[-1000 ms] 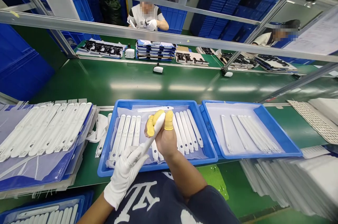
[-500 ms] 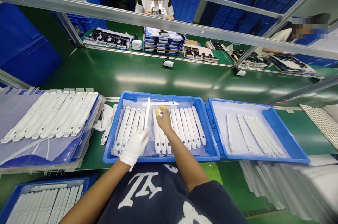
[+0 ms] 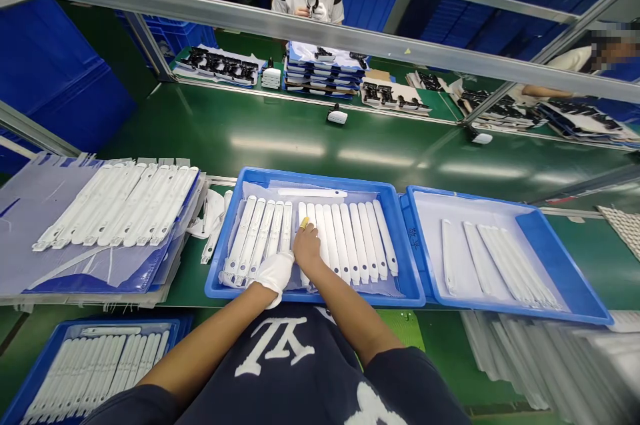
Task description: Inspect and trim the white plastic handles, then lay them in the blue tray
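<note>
Obs.: L hand in white fabric glove, low over near ends of white moulded plastic strips. R hand bare, yellow finger cot on one fingertip, resting on strips just right of and farther out than L. Hands near each other, just apart, not clasped; no clear clamp on any strip, grip not determinable from this view.

Strips side by side in blue plastic tray, on translucent film liner. Long axes run fore-aft, away from body; those left of hands lean slightly rightward at far end. R hand nearer far ends, L hand nearer body. Strips flat, slim, smooth, w/ rounded tips.

One loose strip crosswise along far edge of tray. Adj.: second blue tray to R, w/ fewer strips; bagged strips to L; green bench beyond.
</note>
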A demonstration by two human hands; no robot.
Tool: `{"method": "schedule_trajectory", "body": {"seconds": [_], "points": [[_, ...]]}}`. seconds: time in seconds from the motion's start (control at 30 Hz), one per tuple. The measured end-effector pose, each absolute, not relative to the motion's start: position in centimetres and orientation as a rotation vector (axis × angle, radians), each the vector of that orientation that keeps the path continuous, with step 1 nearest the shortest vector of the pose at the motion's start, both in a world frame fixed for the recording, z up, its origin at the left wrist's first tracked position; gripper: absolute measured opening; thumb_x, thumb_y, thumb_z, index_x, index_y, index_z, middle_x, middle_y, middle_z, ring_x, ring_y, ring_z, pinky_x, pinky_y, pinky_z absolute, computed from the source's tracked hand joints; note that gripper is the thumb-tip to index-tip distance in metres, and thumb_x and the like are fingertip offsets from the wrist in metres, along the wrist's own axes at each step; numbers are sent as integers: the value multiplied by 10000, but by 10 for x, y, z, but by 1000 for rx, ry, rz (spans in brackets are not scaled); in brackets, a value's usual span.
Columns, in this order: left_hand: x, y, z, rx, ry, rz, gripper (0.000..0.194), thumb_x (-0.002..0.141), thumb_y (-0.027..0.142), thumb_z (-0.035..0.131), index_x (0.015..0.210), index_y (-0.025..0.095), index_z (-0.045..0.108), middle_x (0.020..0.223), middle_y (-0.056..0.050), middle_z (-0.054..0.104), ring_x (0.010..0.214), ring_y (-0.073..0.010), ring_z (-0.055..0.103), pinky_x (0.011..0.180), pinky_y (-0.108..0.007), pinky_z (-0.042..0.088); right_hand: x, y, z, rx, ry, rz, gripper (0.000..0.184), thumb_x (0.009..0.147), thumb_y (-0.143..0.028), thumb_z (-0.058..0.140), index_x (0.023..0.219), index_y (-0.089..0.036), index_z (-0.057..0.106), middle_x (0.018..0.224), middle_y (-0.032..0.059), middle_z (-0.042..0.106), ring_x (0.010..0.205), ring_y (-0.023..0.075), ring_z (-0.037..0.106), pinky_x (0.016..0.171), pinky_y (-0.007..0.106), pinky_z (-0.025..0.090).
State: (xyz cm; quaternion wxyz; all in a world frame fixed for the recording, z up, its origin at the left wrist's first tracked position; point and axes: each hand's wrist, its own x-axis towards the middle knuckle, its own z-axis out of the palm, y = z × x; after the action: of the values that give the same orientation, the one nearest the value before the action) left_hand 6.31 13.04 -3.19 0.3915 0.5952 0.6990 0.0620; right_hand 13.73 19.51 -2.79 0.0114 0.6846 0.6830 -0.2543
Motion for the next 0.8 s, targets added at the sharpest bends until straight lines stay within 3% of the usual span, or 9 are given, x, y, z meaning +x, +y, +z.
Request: {"method": "schedule_trajectory", "body": {"seconds": [0.1, 0.23, 0.33, 0.4, 0.47, 0.6, 0.7, 0.8], "points": [[58, 120, -18, 1482, 1773, 243, 307, 987, 360, 610, 1214, 156, 641, 1194, -103, 680, 1061, -252, 673, 949, -486, 547, 146, 206, -19, 2182, 2110, -921, 374, 962, -329, 646, 1289, -153, 601, 1312, 124, 613, 1126, 256, 641, 931, 464, 567], [52, 103, 1, 1401, 1724, 453, 467, 963, 413, 598, 1334, 131, 568, 1222, -167, 672, 1177, -311, 637, 1058, -474, 462, 162, 218, 10, 2211, 2150, -1219, 335, 958, -286, 641, 1259, -145, 602, 1260, 118, 633, 1072, 241, 657, 904, 446, 575], [50, 89, 17, 1309, 1560, 559, 470, 982, 512, 501, 1244, 133, 595, 911, -91, 724, 845, -241, 712, 852, -377, 557, 166, 211, 44, 2201, 2250, -1490, 331, 957, -168, 527, 1284, -125, 551, 1226, 136, 648, 1042, 229, 670, 902, 416, 575], [48, 80, 29, 1266, 1439, 597, 508, 1001, 584, 387, 1113, 154, 633, 702, -15, 667, 552, -169, 619, 618, -302, 545, 167, 199, 69, 2144, 2341, -1670, 400, 937, -135, 469, 1335, -147, 498, 1239, 126, 658, 1040, 206, 679, 927, 389, 567], [44, 70, 41, 1232, 1324, 623, 528, 991, 624, 376, 1003, 172, 650, 623, 24, 610, 439, -119, 501, 513, -254, 488, 170, 184, 93, 1933, 2406, -2004, 441, 933, -157, 480, 1373, -193, 469, 1265, 105, 664, 1022, 181, 692, 940, 370, 561], [37, 55, 57, 1130, 1115, 690, 410, 959, 570, 518, 1000, 191, 669, 757, -10, 671, 558, -122, 547, 603, -250, 515, 182, 161, 127, 1095, 2193, -2861, 475, 963, -479, 578, 1364, -228, 532, 1268, 121, 680, 1045, 214, 702, 965, 418, 544], [36, 48, 63, 1119, 1062, 701, 381, 945, 556, 547, 996, 204, 684, 841, -45, 705, 715, -179, 622, 698, -289, 546, 187, 152, 138, 981, 1966, -3060, 572, 938, -670, 509, 1244, -208, 651, 1155, 127, 732, 1029, 239, 718, 971, 450, 536], [36, 43, 66, 1165, 1043, 665, 383, 919, 574, 581, 965, 213, 700, 887, -59, 710, 805, -210, 634, 775, -318, 553, 187, 146, 141, 939, 1780, -3170, 563, 909, -670, 566, 1198, -203, 691, 1131, 124, 744, 983, 234, 737, 968, 446, 537]]}}
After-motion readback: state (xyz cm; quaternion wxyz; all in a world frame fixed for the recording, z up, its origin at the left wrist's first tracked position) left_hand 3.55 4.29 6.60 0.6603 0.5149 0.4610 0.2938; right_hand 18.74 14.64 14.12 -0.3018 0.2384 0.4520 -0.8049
